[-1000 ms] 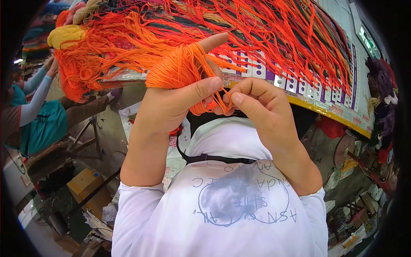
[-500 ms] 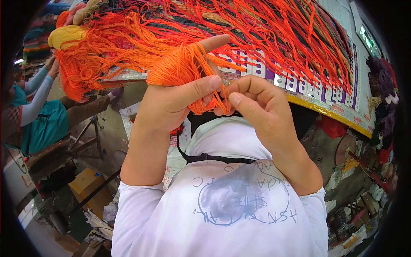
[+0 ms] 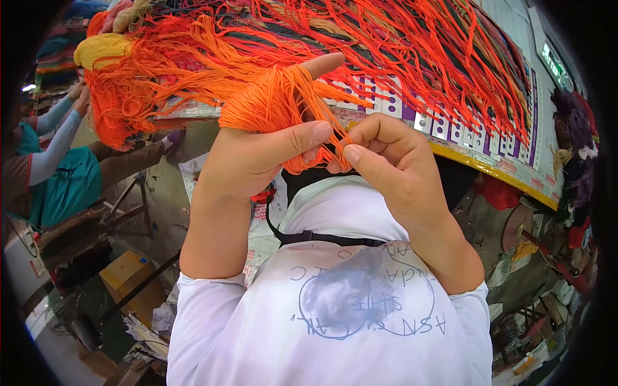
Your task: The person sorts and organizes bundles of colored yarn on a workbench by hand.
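My left hand (image 3: 257,157) is raised in front of me with a bundle of orange yarn (image 3: 270,103) wrapped round its fingers, forefinger pointing up and thumb pressed across. My right hand (image 3: 386,161) sits right beside it, thumb and forefinger pinching loose orange strands (image 3: 328,145) that hang from the bundle. Both hands are held just under a big mass of red, orange and dark hanging threads (image 3: 360,51) draped over a board.
A patterned chart strip (image 3: 476,138) with purple and white squares and a yellow edge runs under the threads. A person in teal (image 3: 58,174) reaches up at the left. Yellow yarn (image 3: 103,48) lies at the top left. Boxes and clutter fill the floor below.
My right hand's pinch has shifted slightly along the strands near the left thumb. The view has tilted a little; the yarn bundle stays on my left hand.
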`<state>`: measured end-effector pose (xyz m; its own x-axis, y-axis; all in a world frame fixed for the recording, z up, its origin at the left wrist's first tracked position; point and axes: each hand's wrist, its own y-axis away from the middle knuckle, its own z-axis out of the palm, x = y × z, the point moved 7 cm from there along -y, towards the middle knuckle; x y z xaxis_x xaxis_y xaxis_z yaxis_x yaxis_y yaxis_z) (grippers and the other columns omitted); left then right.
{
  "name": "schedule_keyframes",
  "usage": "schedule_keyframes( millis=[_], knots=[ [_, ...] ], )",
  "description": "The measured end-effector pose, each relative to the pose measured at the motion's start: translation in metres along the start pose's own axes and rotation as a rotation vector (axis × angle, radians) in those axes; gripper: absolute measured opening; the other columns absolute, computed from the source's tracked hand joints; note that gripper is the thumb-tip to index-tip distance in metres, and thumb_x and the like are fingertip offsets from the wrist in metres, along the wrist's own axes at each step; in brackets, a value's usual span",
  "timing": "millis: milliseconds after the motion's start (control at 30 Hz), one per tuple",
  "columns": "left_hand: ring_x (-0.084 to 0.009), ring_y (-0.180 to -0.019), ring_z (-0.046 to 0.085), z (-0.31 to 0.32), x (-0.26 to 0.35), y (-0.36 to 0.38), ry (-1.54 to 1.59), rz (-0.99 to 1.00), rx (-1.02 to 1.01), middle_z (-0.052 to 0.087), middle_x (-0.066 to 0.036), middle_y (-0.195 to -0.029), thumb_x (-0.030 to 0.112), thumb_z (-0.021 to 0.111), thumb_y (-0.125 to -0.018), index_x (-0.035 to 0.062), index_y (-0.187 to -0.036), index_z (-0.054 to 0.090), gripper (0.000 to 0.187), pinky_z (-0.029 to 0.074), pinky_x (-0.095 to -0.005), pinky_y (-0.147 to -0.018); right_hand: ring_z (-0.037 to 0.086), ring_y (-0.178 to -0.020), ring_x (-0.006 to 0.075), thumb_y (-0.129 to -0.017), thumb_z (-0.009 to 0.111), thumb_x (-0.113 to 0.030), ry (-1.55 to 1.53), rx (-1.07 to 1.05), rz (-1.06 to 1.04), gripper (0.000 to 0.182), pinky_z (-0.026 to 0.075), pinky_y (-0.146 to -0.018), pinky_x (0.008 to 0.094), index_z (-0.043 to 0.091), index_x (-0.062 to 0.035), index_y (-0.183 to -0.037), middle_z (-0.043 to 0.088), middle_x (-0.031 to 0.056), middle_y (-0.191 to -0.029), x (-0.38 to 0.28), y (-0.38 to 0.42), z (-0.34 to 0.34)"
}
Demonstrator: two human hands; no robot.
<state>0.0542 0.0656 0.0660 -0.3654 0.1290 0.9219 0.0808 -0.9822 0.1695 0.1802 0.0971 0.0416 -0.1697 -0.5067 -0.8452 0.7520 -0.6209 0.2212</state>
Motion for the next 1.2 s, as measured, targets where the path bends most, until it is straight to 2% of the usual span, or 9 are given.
schedule_keyframes(
  millis=[167,267,467,533,600,667,967,1033,1200],
  knots=[
    [-0.0054,-0.061,0.050,-0.001,0.001,0.002,0.029,-0.007,-0.013,0.058,0.000,-0.075,0.007,0.068,-0.078,-0.0034,-0.133,0.039,0.063,0.039,-0.0194,-0.053,0.053,-0.071,0.0034,-0.086,0.057,-0.005,0.027,-0.007,-0.019,0.005,0.042,-0.063,0.0187,0.055,-0.0002,-0.085,0.059,0.0006,-0.078,-0.001,0.000,0.002],
    [-0.0069,-0.061,0.052,0.000,0.000,0.002,0.011,-0.033,-0.044,0.055,-0.004,-0.077,0.010,0.068,-0.077,-0.0094,-0.136,0.030,0.072,0.041,-0.0201,-0.055,0.053,-0.072,0.0035,-0.087,0.056,-0.006,0.026,-0.027,0.004,0.006,0.042,-0.064,0.0186,0.054,-0.0007,-0.085,0.058,0.0004,-0.079,0.000,0.001,0.004],
    [-0.0061,-0.060,0.052,-0.003,0.000,0.002,0.004,-0.013,-0.019,0.055,-0.002,-0.074,0.012,0.069,-0.076,-0.0099,-0.134,0.034,0.071,0.041,-0.0197,-0.055,0.055,-0.074,0.0060,-0.088,0.054,-0.006,-0.046,-0.038,-0.007,0.006,0.045,-0.067,0.0206,0.052,-0.0002,-0.088,0.058,0.0017,-0.082,0.001,0.001,0.007],
    [-0.0061,-0.059,0.048,-0.006,-0.001,0.002,0.027,-0.013,0.000,0.056,0.000,-0.073,0.008,0.070,-0.075,-0.0039,-0.130,0.044,0.061,0.038,-0.0199,-0.052,0.055,-0.075,0.0065,-0.088,0.054,-0.005,-0.042,-0.036,-0.003,0.005,0.045,-0.068,0.0210,0.052,0.0000,-0.088,0.058,0.0020,-0.082,0.001,0.001,0.007],
    [-0.0061,-0.059,0.048,-0.006,-0.001,0.001,0.030,-0.013,-0.002,0.056,0.000,-0.073,0.007,0.070,-0.075,-0.0040,-0.130,0.044,0.061,0.038,-0.0200,-0.052,0.056,-0.075,0.0071,-0.088,0.053,-0.005,-0.038,-0.033,0.001,0.005,0.046,-0.069,0.0214,0.052,0.0002,-0.088,0.058,0.0023,-0.083,0.000,0.001,0.007],
    [-0.0061,-0.059,0.048,-0.006,0.000,0.001,0.033,-0.013,-0.003,0.056,0.000,-0.073,0.007,0.070,-0.075,-0.0040,-0.130,0.044,0.061,0.038,-0.0200,-0.052,0.060,-0.079,0.0139,-0.089,0.048,-0.007,0.015,-0.037,-0.007,0.006,0.046,-0.072,0.0261,0.051,-0.0014,-0.091,0.063,0.0109,-0.084,-0.001,0.001,0.007],
    [-0.0064,-0.059,0.049,-0.002,-0.001,-0.001,0.083,-0.022,-0.032,0.057,0.000,-0.073,0.010,0.067,-0.081,-0.0042,-0.130,0.044,0.056,0.039,-0.0206,-0.053,0.060,-0.081,0.0127,-0.089,0.047,-0.007,0.022,-0.053,0.005,0.010,0.046,-0.072,0.0244,0.051,-0.0002,-0.095,0.063,0.0103,-0.087,-0.002,0.001,0.005],
    [-0.0061,-0.062,0.051,0.001,0.001,-0.002,-0.022,-0.011,-0.051,0.057,-0.005,-0.088,0.025,0.059,-0.086,-0.0095,-0.134,0.033,0.064,0.041,-0.0191,-0.055,0.058,-0.079,0.0104,-0.088,0.052,-0.006,0.065,-0.024,0.009,0.011,0.046,-0.071,0.0236,0.051,0.0008,-0.096,0.062,0.0081,-0.088,-0.006,-0.002,0.003],
    [-0.0078,-0.075,0.054,0.004,-0.002,0.001,0.016,-0.044,-0.058,0.053,-0.008,-0.106,0.035,0.047,-0.093,-0.0074,-0.135,0.033,0.061,0.045,-0.0220,-0.063,0.056,-0.079,0.0064,-0.083,0.062,-0.007,0.132,0.055,-0.094,0.021,0.046,-0.068,0.0215,0.054,0.0017,-0.100,0.062,0.0054,-0.092,-0.010,-0.007,0.007]
  ],
)
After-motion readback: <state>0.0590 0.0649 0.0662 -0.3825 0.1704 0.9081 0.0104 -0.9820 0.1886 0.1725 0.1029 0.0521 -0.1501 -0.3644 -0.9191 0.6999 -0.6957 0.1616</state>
